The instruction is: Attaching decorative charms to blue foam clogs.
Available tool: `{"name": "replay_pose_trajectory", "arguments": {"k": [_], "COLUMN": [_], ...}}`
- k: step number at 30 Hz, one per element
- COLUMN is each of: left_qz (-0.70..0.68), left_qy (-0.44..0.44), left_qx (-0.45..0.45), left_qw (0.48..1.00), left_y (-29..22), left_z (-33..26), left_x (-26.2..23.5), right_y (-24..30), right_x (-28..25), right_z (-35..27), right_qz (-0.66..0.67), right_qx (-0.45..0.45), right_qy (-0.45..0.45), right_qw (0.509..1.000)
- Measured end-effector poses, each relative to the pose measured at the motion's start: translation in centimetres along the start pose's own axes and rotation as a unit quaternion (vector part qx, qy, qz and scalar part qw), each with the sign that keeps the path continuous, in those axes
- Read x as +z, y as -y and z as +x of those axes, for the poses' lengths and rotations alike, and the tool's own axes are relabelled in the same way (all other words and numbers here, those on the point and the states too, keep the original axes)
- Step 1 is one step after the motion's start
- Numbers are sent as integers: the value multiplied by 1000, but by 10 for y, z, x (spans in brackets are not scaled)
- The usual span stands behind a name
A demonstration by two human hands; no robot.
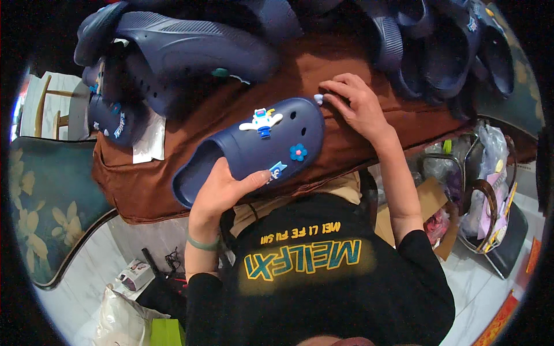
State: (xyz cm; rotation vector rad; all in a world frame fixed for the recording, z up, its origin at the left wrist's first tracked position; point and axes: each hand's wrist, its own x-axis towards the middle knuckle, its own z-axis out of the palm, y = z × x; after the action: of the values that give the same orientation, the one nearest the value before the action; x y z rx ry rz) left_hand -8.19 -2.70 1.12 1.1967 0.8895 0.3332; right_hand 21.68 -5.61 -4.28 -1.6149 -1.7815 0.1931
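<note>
A dark blue clog [242, 151] lies tilted over the brown cloth, its toe pointing up to the right. My left hand [222, 193] grips its near side, thumb on top and fingers inside the opening. Fixed to its upper are a white figure charm with blue [264, 123], a blue flower charm [298, 152] and a light blue banner-shaped charm [277, 169] beside my thumb. Two bare holes show near the toe. Just off the toe, my right hand [359, 109] pinches a small pale lilac charm [319, 100]; its exact shape is too small to tell.
The brown cloth [404, 130] covers the work surface. More dark blue clogs are piled at the far left [199, 49] and far right [450, 52]. A white paper [149, 138] lies at the left. Bags [490, 190] and a cardboard box [424, 207] stand low on the right.
</note>
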Motion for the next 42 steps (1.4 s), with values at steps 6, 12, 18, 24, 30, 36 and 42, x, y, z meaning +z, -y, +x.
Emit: {"name": "replay_pose_trajectory", "arguments": {"k": [6, 12, 18, 24, 30, 36, 42], "left_qz": [11, -8, 5, -28, 16, 18, 27], "left_qy": [15, 19, 36, 38, 46, 26, 34], "left_qx": [21, 19, 41, 26, 20, 51, 28], "left_qw": [1000, 1000, 999, 999, 999, 998, 999], "left_y": [1, 4, 0, 2, 2, 11, 22], "left_z": [4, 2, 2, 2, 4, 0, 9], "left_x": [-3, -5, -4, -5, -8, -3, -7], "right_y": [-2, 12, 19, 60, 54, 91, 104], "right_x": [11, 12, 21, 18, 16, -3, 6], "right_z": [1, -5, -6, 9, 8, -7, -17], "right_qz": [-7, 13, 17, 38, 102, -203, -382], "right_qx": [-21, -53, -20, -141, -127, -213, -325], "right_qy": [24, 41, -79, -120, -45, 40, 113], "right_qw": [999, 998, 997, 982, 986, 955, 858]}}
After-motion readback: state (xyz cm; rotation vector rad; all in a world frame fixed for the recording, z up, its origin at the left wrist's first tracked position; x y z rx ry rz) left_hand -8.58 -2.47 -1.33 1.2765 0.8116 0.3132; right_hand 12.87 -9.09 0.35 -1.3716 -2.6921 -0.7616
